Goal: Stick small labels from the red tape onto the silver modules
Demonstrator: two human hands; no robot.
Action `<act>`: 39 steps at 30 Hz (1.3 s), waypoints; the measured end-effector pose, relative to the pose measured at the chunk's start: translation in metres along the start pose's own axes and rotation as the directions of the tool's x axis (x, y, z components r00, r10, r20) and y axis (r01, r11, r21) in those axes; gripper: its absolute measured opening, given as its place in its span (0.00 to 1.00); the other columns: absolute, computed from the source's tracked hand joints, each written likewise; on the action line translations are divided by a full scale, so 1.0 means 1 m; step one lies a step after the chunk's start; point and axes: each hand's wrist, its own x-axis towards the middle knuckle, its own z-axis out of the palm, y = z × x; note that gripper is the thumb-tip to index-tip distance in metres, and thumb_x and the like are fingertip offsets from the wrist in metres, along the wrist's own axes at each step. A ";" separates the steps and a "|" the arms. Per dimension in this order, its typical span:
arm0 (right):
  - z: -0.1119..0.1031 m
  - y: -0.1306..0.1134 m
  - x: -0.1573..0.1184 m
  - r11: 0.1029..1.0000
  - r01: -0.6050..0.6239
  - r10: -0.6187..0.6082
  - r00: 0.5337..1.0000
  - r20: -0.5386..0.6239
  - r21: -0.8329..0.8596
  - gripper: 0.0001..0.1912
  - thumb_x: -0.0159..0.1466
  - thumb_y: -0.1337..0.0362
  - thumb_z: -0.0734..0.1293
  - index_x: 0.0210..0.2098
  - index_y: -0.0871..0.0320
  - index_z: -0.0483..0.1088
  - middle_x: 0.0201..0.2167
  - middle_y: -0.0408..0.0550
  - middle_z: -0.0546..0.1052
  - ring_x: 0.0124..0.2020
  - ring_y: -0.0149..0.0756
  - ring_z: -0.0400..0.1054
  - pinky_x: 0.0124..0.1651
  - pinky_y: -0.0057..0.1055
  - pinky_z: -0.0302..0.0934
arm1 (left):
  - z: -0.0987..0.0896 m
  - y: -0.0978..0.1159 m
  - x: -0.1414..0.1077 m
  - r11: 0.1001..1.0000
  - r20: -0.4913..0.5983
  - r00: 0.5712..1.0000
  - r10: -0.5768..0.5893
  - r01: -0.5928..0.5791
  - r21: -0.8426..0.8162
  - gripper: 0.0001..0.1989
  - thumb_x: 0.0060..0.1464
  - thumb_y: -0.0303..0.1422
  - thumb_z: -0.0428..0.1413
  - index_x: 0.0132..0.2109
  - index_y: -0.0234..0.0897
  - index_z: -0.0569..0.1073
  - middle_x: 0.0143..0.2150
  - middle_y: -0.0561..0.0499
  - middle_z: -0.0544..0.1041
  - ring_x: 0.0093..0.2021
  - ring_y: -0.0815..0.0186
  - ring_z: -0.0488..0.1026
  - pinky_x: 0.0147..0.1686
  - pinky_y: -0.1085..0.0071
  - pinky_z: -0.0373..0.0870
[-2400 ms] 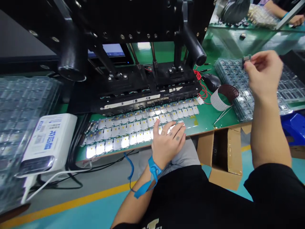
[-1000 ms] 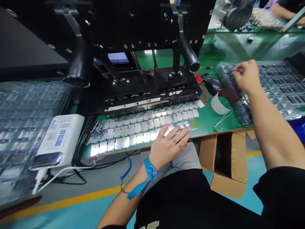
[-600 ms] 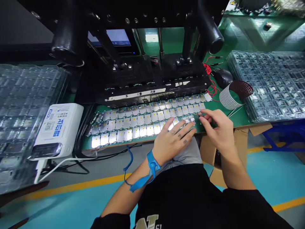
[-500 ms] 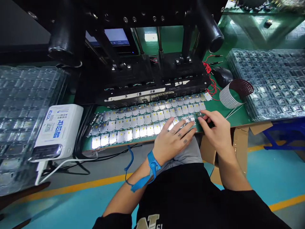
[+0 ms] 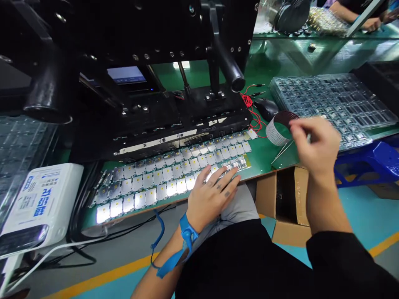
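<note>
Rows of small silver boards with yellow dots (image 5: 167, 173) lie along the front edge of the green table. My left hand (image 5: 213, 192), a blue strap round its wrist, rests with fingers spread at the right part of the nearest row. Its fingertips are beside a panel with white components (image 5: 235, 163). My right hand (image 5: 316, 143) is raised at the right, in front of the perforated white ring (image 5: 277, 128), its thumb and forefinger pinched together. Whatever may be between those fingers is too blurred to make out. Tweezers (image 5: 282, 150) lie below the ring.
A black fixture (image 5: 181, 137) with lever handles stands behind the rows. Clear trays (image 5: 330, 104) are stacked at the right, beside a black mouse (image 5: 266, 109) and red wires (image 5: 256, 120). A white device (image 5: 42, 203) sits left. An open cardboard box (image 5: 288, 199) is below. A person's hand shows top right.
My right hand has lifted away from the boards and moved right, near the ring. The dark piece it had at the panel no longer shows there. The view has shifted right; my left hand stays spread.
</note>
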 end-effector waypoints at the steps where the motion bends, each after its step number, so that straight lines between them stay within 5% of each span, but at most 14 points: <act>1: -0.002 0.022 0.025 0.997 -0.027 0.027 1.000 -0.004 -0.075 0.12 0.68 0.59 0.63 0.43 0.57 0.77 0.38 0.49 0.77 0.37 0.29 0.68 0.42 0.30 0.63 | 0.000 0.000 0.000 1.000 0.002 1.000 0.000 0.000 0.000 0.15 0.64 0.35 0.55 0.56 0.44 0.73 0.61 0.57 0.74 0.57 0.60 0.72 0.62 0.52 0.58; 6: 0.030 0.133 0.125 0.945 -0.202 0.255 0.948 0.191 -0.258 0.17 0.68 0.58 0.63 0.44 0.65 0.77 0.36 0.49 0.75 0.40 0.29 0.70 0.53 0.34 0.62 | -0.001 0.001 0.002 1.000 -0.014 1.000 -0.007 0.007 0.014 0.13 0.65 0.35 0.54 0.54 0.43 0.74 0.59 0.57 0.75 0.55 0.59 0.73 0.59 0.52 0.59; 10: 0.055 0.177 0.134 0.917 -0.258 0.332 0.917 0.224 -0.303 0.20 0.72 0.55 0.56 0.52 0.64 0.68 0.49 0.52 0.72 0.50 0.34 0.70 0.54 0.40 0.67 | 0.001 0.002 0.003 1.000 -0.024 1.000 -0.005 0.005 0.013 0.12 0.65 0.36 0.54 0.53 0.43 0.74 0.58 0.57 0.76 0.56 0.59 0.73 0.58 0.53 0.61; 14: 0.055 0.186 0.130 0.912 -0.292 0.350 0.920 0.177 -0.289 0.20 0.71 0.54 0.58 0.54 0.63 0.67 0.51 0.53 0.71 0.52 0.35 0.69 0.55 0.41 0.68 | 0.002 0.001 0.004 1.000 -0.024 1.000 -0.005 0.005 0.012 0.13 0.64 0.37 0.55 0.53 0.44 0.74 0.58 0.58 0.76 0.55 0.60 0.73 0.57 0.53 0.62; 17: 0.043 0.168 0.137 0.898 -0.340 0.375 0.923 0.082 -0.280 0.17 0.70 0.58 0.62 0.47 0.66 0.70 0.47 0.52 0.73 0.49 0.33 0.69 0.56 0.40 0.66 | 0.002 0.000 0.004 1.000 -0.018 1.000 0.000 0.000 0.015 0.13 0.64 0.37 0.54 0.54 0.44 0.74 0.59 0.58 0.76 0.55 0.60 0.73 0.57 0.53 0.62; 20: 0.021 0.113 0.122 0.914 -0.334 0.330 0.942 -0.057 -0.229 0.12 0.63 0.70 0.66 0.45 0.70 0.70 0.37 0.52 0.73 0.39 0.29 0.68 0.48 0.34 0.63 | 0.002 0.000 0.004 1.000 -0.021 1.000 0.001 -0.001 0.009 0.13 0.65 0.38 0.54 0.53 0.43 0.74 0.59 0.57 0.76 0.55 0.60 0.73 0.57 0.53 0.63; 22: 0.007 0.058 0.088 0.967 -0.208 0.192 0.975 -0.116 -0.147 0.19 0.63 0.69 0.66 0.53 0.66 0.66 0.38 0.49 0.73 0.35 0.25 0.66 0.40 0.27 0.61 | 0.002 0.001 0.004 1.000 -0.030 1.000 -0.003 0.003 -0.002 0.13 0.64 0.38 0.54 0.53 0.43 0.74 0.59 0.56 0.76 0.55 0.60 0.73 0.58 0.53 0.63; 24: 0.001 0.003 0.037 1.000 0.013 -0.009 0.992 -0.124 0.024 0.17 0.63 0.66 0.68 0.51 0.60 0.70 0.39 0.48 0.73 0.34 0.26 0.66 0.36 0.27 0.59 | 0.001 0.001 0.004 1.000 -0.035 0.999 -0.012 0.011 -0.013 0.12 0.64 0.37 0.55 0.53 0.42 0.75 0.58 0.55 0.76 0.55 0.60 0.73 0.58 0.54 0.64; 27: 0.013 -0.049 -0.039 0.997 -0.013 0.003 0.993 0.118 0.082 0.11 0.64 0.66 0.67 0.46 0.54 0.74 0.32 0.43 0.73 0.31 0.27 0.65 0.37 0.29 0.62 | 0.000 0.002 0.004 1.000 -0.030 0.999 -0.017 0.016 -0.018 0.13 0.63 0.37 0.55 0.53 0.42 0.74 0.59 0.54 0.76 0.56 0.60 0.73 0.58 0.53 0.64; 31: 0.043 -0.059 -0.083 0.985 -0.159 0.142 0.967 0.214 0.064 0.12 0.68 0.61 0.63 0.48 0.54 0.74 0.33 0.45 0.75 0.32 0.30 0.67 0.38 0.31 0.65 | -0.001 0.001 0.003 1.000 -0.007 1.000 -0.003 0.003 -0.018 0.13 0.64 0.37 0.55 0.54 0.42 0.74 0.60 0.54 0.75 0.56 0.59 0.72 0.58 0.53 0.64; 39: 0.053 -0.051 -0.081 0.994 -0.078 0.094 0.973 0.213 -0.080 0.11 0.67 0.59 0.65 0.43 0.56 0.76 0.37 0.49 0.76 0.41 0.37 0.68 0.45 0.38 0.64 | 0.000 0.001 0.002 1.000 -0.006 1.000 0.001 -0.001 -0.008 0.13 0.64 0.37 0.54 0.53 0.42 0.74 0.60 0.54 0.75 0.56 0.58 0.72 0.58 0.53 0.63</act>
